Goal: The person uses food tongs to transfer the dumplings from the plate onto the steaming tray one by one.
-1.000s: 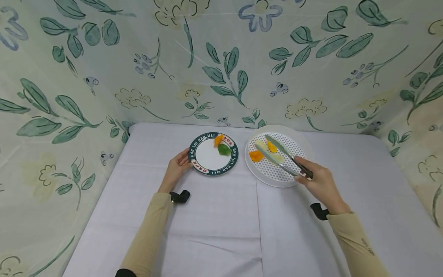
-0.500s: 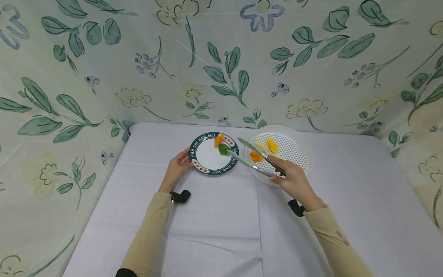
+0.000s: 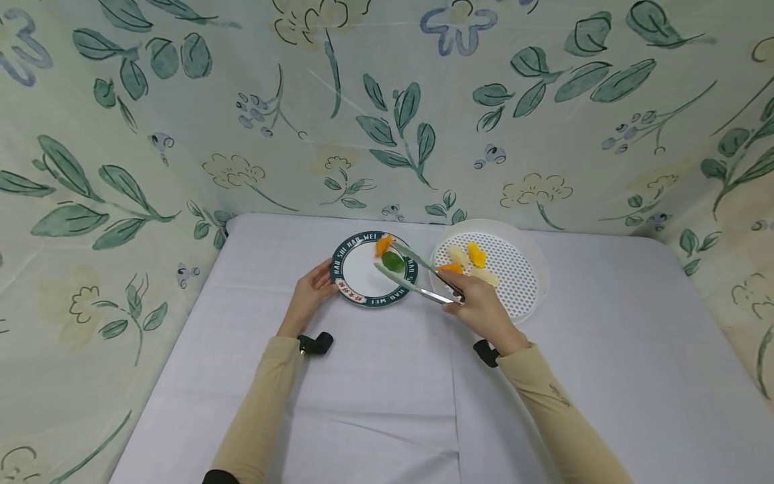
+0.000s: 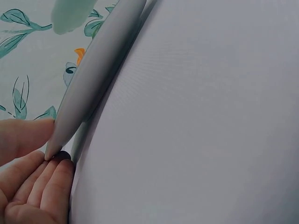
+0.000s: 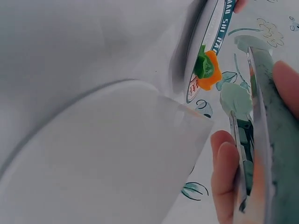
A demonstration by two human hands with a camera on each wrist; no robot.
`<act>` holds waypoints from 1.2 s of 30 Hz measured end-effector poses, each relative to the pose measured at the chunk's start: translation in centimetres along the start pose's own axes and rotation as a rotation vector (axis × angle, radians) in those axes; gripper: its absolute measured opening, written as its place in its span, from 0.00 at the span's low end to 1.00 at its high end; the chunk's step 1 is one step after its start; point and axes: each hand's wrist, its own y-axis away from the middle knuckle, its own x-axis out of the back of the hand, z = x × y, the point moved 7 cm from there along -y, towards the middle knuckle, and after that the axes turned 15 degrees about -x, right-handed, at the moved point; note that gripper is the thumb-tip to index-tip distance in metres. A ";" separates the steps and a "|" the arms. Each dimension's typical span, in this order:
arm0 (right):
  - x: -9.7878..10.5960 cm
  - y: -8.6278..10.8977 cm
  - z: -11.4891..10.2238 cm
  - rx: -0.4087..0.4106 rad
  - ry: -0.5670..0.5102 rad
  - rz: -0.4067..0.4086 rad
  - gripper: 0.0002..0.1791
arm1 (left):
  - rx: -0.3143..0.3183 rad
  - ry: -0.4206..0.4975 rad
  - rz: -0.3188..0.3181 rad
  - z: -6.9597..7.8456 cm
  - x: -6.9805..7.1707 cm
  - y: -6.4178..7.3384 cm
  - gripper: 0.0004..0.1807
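Pale floral cloth with green leaves and blue and yellow blossoms at the back and on both sides. In front of it, a counter under a white, lightly creased covering. Near the back edge, just left of centre: a white plate with a dark green lettered rim. At its left edge, the left hand, grip pinched on the rim, thumb above and fingers underneath in the left wrist view. Towards the right side of the plate, a green piece, with an orange piece just behind, partly over the rim. Beside the plate on the right, a round white tray with a perforated floor, holding a yellow piece, two pale pieces and a second orange piece. Across the tray's near left edge, the right hand, grip clamped around the tongs. Pale green tong tips spread apart over the plate, one to each side of the green piece; impossible to tell whether touching. In the way: the right hand in front of part of the tray's rim, and the tongs across the plate's right-hand lettering. On both arms, tan sleeves, with a black device at the left wrist and another at the right.
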 end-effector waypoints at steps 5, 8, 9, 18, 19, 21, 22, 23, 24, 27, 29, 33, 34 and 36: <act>-0.5 -0.6 -0.1 -0.017 0.026 -0.011 0.34 | -0.006 -0.020 0.013 -0.7 0.2 -0.2 0.36; -0.8 -0.8 -0.2 -0.030 0.047 -0.021 0.33 | -0.002 -0.020 0.022 -0.8 0.2 -0.2 0.36; -0.9 -0.8 -0.2 -0.034 0.052 -0.023 0.33 | 0.001 -0.021 0.023 -0.8 0.3 -0.2 0.36; -1.2 -1.2 -1.2 -0.021 0.126 0.002 0.30 | 0.008 -0.012 0.026 -0.9 0.3 -0.1 0.36; -1.2 -1.3 -1.3 -0.016 0.134 0.006 0.30 | 0.009 -0.009 0.027 -0.9 0.3 -0.1 0.36; -1.3 -1.4 -1.4 -0.004 0.150 0.012 0.30 | 0.010 -0.007 0.028 -0.9 0.3 -0.1 0.36; -1.3 -1.4 -1.5 0.003 0.156 0.014 0.29 | 0.007 -0.007 0.026 -0.8 0.3 -0.1 0.36; -1.4 -1.4 -1.5 0.006 0.161 0.015 0.29 | 0.007 -0.007 0.027 -0.8 0.3 -0.1 0.36; -1.4 -1.5 -1.5 0.008 0.168 0.016 0.29 | 0.006 -0.010 0.026 -0.8 0.3 -0.1 0.36; -1.5 -1.6 -1.5 0.011 0.182 0.010 0.28 | 0.003 -0.012 0.025 -0.7 0.2 -0.2 0.36; -1.5 -1.7 -1.5 0.010 0.188 0.004 0.27 | 0.004 -0.014 0.027 -0.7 0.3 -0.2 0.36; -1.5 -1.9 -1.6 0.013 0.194 -0.017 0.25 | 0.002 -0.016 0.023 -0.7 0.2 -0.2 0.36; -1.5 -1.9 -1.6 0.013 0.193 -0.024 0.24 | 0.002 -0.021 0.022 -0.7 0.2 -0.2 0.36; -1.4 -1.8 -1.7 0.018 0.197 -0.036 0.23 | -0.001 -0.018 0.017 -0.6 0.2 -0.2 0.36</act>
